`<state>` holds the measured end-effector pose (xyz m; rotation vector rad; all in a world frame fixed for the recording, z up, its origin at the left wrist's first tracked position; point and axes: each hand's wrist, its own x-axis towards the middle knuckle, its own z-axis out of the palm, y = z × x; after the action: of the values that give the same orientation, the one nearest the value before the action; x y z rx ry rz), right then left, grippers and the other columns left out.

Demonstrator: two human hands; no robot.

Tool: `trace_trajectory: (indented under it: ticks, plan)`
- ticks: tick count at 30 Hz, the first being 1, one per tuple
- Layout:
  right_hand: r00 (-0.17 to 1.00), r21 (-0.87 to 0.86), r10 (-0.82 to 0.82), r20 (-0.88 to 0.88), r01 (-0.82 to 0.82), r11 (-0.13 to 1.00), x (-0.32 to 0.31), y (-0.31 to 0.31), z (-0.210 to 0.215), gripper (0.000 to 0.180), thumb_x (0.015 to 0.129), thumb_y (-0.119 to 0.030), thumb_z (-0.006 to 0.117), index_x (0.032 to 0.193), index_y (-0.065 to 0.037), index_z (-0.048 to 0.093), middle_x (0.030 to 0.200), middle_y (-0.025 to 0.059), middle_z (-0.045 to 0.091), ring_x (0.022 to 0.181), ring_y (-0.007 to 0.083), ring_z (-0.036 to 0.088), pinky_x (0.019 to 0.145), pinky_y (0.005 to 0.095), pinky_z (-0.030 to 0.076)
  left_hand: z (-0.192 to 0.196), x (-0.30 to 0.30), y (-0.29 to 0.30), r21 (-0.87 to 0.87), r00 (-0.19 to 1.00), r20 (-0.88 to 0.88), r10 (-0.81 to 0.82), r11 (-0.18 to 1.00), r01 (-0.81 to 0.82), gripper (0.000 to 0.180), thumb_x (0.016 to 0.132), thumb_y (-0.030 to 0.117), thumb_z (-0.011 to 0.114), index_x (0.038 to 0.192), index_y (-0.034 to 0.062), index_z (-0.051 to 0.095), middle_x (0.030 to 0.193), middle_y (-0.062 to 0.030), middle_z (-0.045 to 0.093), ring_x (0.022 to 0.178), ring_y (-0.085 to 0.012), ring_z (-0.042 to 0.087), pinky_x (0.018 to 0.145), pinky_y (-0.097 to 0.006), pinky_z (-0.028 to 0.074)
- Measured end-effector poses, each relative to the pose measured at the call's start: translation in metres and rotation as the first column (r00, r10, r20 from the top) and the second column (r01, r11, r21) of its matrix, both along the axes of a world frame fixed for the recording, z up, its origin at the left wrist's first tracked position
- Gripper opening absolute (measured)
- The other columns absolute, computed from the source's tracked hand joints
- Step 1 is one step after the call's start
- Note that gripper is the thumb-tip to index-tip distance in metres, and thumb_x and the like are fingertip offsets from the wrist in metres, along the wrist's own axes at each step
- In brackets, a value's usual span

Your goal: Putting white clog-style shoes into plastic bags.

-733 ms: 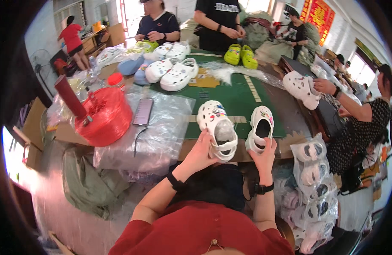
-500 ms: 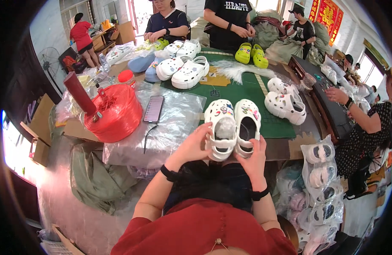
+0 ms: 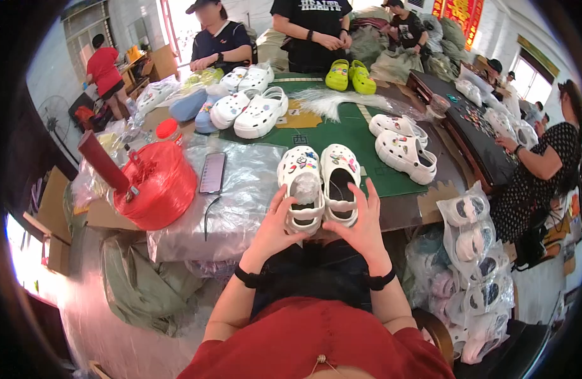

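Two white clogs stand side by side at the near edge of the table, toes pointing away, with colourful charms on their tops. Crumpled clear plastic fills the opening of the left clog [image 3: 298,158]; the right clog [image 3: 339,161] shows its dark insole and a thin pale strand. My left hand [image 3: 270,230] grips the left clog along its outer side and heel. Beside the right clog, my right hand [image 3: 363,228] has its fingers stretched and spread, the thumb close to the heel. Whether that thumb touches the clog, I cannot tell.
A red twine roll [image 3: 158,192] and a phone [image 3: 212,173] lie on the left. White clogs [image 3: 260,115] and green clogs [image 3: 350,77] stand farther back; another white pair [image 3: 404,151] is at right. Bagged clogs [image 3: 477,271] hang at lower right. Co-workers stand around the table.
The right hand has loosened from the right clog and its fingers have spread. Both clogs have gone slightly farther from me, and the whole view has shifted.
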<state>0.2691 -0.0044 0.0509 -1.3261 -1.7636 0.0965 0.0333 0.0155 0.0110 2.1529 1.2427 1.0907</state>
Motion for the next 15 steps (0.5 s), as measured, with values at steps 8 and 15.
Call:
trace_trajectory:
  ticks: [8, 15]
  plan:
    - [1.0, 0.167, 0.029, 0.005, -0.029, 0.986, -0.04, 0.063, 0.013, 0.021, 0.086, -0.026, 0.072, 0.1, -0.011, 0.074, 0.086, 0.0078, 0.064, 0.088, 0.0297, 0.059, 0.081, 0.0435, 0.047, 0.0, 0.005, -0.002, -0.053, 1.0, 0.022, 0.006, 0.999, -0.005, 0.081, 0.063, 0.02, 0.088, 0.131, 0.0025, 0.047, 0.159, -0.0259, 0.024, 0.145, -0.0411, 0.031, 0.109, -0.044, 0.042]
    - [0.993, -0.081, -0.078, -0.085, 0.071, 0.994, -0.052, 0.082, -0.005, 0.035, 0.092, -0.036, 0.066, 0.078, -0.005, 0.069, 0.074, 0.0116, 0.061, 0.073, 0.0339, 0.062, 0.063, 0.0454, 0.047, -0.004, 0.004, -0.001, -0.034, 0.999, -0.026, 0.025, 0.999, -0.026, 0.084, 0.065, 0.023, 0.088, 0.134, 0.0026, 0.046, 0.159, -0.0237, 0.023, 0.14, -0.0419, 0.038, 0.109, -0.044, 0.043]
